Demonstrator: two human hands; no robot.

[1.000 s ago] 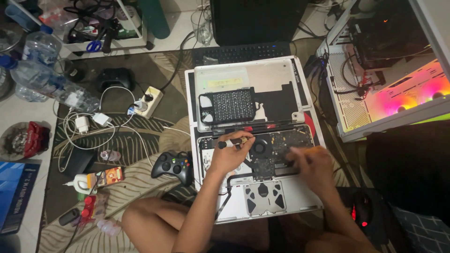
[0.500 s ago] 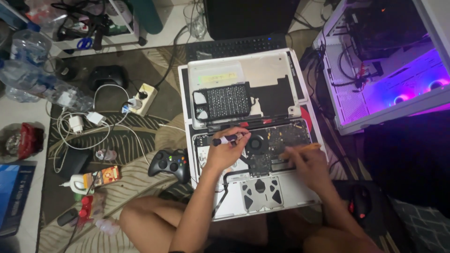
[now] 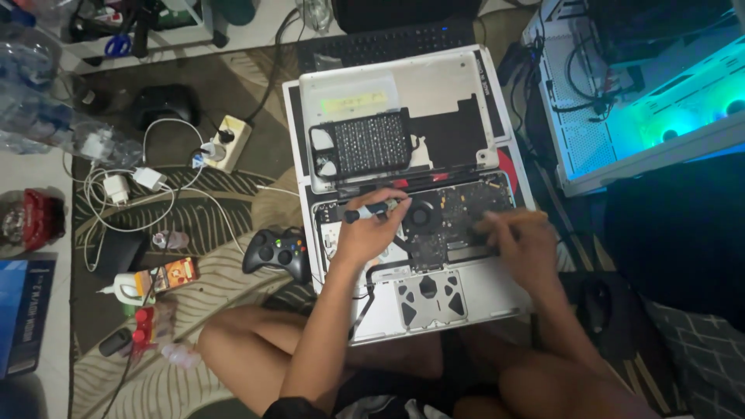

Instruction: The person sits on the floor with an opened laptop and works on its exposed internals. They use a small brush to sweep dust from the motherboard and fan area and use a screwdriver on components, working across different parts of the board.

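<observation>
- Left hand (image 3: 366,233) gripping a screwdriver (image 3: 372,210), lying level over the opened laptop (image 3: 434,302) on the floor.
- Right hand (image 3: 521,242) curled over the circuit board (image 3: 466,213), fingers blurred; can't tell what it pinches.
- Fan (image 3: 421,215) just beside the screwdriver tip.
- Game controller (image 3: 277,252) left of the laptop.

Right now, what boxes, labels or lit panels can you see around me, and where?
Blue box: far left on the floor, flat, rectangular.
Small orange packet: left of the black game controller, rectangular.
Pale yellow label: on the translucent case above the opened laptop.
Computer tower: upper right, white, glowing green-blue.
</observation>
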